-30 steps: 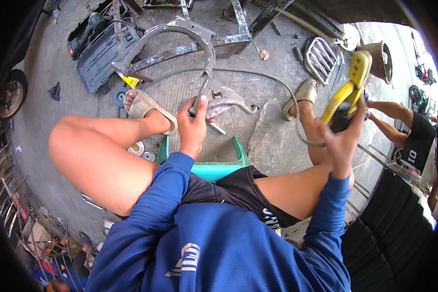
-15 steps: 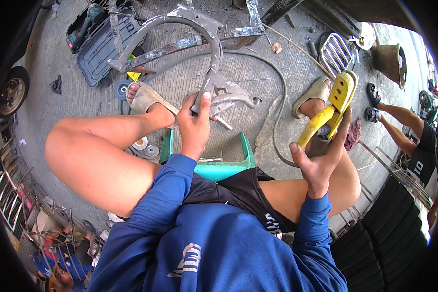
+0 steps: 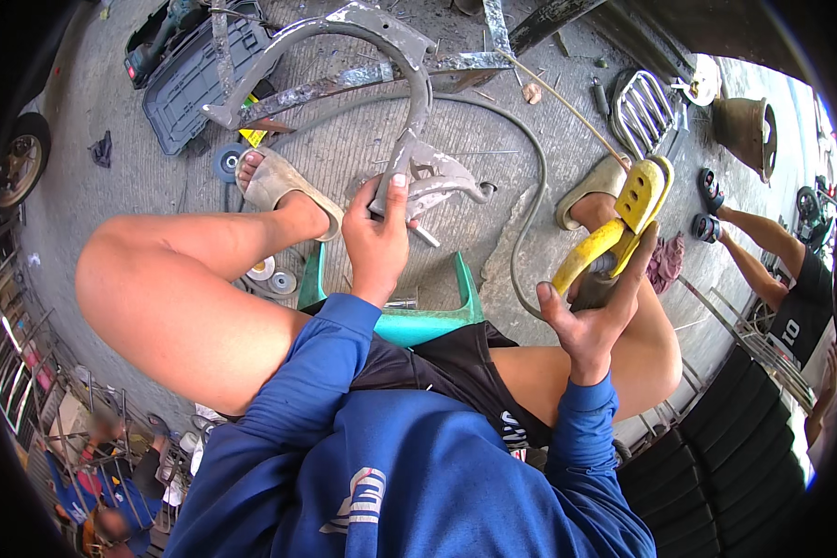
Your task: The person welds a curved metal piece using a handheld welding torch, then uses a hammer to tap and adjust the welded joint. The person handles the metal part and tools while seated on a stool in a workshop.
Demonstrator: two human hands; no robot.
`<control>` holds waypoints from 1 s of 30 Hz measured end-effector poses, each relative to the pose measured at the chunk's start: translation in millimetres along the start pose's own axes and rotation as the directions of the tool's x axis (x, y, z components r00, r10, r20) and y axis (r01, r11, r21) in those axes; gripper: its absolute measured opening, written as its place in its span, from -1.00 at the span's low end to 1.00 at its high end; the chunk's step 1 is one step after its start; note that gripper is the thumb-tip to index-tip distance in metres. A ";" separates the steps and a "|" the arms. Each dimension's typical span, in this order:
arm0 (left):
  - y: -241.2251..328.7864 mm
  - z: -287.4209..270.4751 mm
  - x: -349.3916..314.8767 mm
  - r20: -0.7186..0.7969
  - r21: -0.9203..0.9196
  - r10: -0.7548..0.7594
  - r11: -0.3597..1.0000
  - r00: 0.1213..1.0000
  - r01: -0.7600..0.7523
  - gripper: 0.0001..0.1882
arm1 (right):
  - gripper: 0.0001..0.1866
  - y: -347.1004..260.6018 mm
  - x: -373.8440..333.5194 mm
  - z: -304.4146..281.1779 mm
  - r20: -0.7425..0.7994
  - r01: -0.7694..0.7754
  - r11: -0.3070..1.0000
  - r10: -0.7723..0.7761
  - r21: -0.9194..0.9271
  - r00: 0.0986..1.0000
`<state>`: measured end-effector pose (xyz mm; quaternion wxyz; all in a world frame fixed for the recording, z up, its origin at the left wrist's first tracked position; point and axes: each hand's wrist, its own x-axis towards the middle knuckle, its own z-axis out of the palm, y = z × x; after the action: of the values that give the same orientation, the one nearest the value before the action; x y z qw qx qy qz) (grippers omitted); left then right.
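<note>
My left hand [image 3: 378,244] is closed around the lower part of a grey, scuffed metal frame piece [image 3: 415,107]. Its long curved arm arches away to the far left, and a shorter bracket juts right from beside my fingers. Over my right knee, my right hand [image 3: 597,321] grips a yellow-and-grey hand tool [image 3: 643,197]. The tool has a yellow head with holes and a curved yellow arm; its grey body is partly hidden by my fingers and thumb. The metal piece and the tool are apart.
A green plastic stool [image 3: 423,325] is between my legs. A hose [image 3: 538,186] curves over the concrete. An open grey tool case [image 3: 200,93] lies far left, with grinding discs [image 3: 274,277] near my left foot. Another person's legs [image 3: 763,223] extend in at right.
The yellow-and-grey tool in my right hand has come slightly nearer and to the left. My left hand keeps its grip on the grey metal piece, almost unmoved.
</note>
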<state>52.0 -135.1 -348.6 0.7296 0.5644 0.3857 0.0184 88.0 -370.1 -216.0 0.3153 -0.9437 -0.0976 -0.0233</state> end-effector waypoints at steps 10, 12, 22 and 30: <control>-0.4 3.0 -0.7 -0.036 0.053 0.047 0.998 0.998 -0.045 -0.61 | 0.42 -0.9 -4.2 -2.3 -0.025 0.042 0.996 -0.044 -0.080 0.999; -1.2 2.6 0.4 -0.026 0.034 0.087 0.996 0.996 -0.086 -0.61 | 0.42 -0.5 -5.1 -2.5 -0.032 0.039 0.996 -0.042 -0.082 0.999; -0.7 7.3 0.8 -0.044 0.033 0.047 0.998 0.998 -0.046 -0.62 | 0.42 -1.3 -6.6 -4.4 -0.016 -0.014 0.999 0.013 -0.042 1.000; -5.7 5.0 3.5 -0.059 0.213 0.204 0.959 0.977 -0.188 -0.63 | 0.42 -0.1 -6.0 -4.1 -0.009 -0.032 0.999 0.032 -0.031 0.999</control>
<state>55.1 -139.6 -355.0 0.6457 0.6711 0.3568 0.0733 82.1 -373.5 -213.3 0.3011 -0.9498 -0.0809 -0.0237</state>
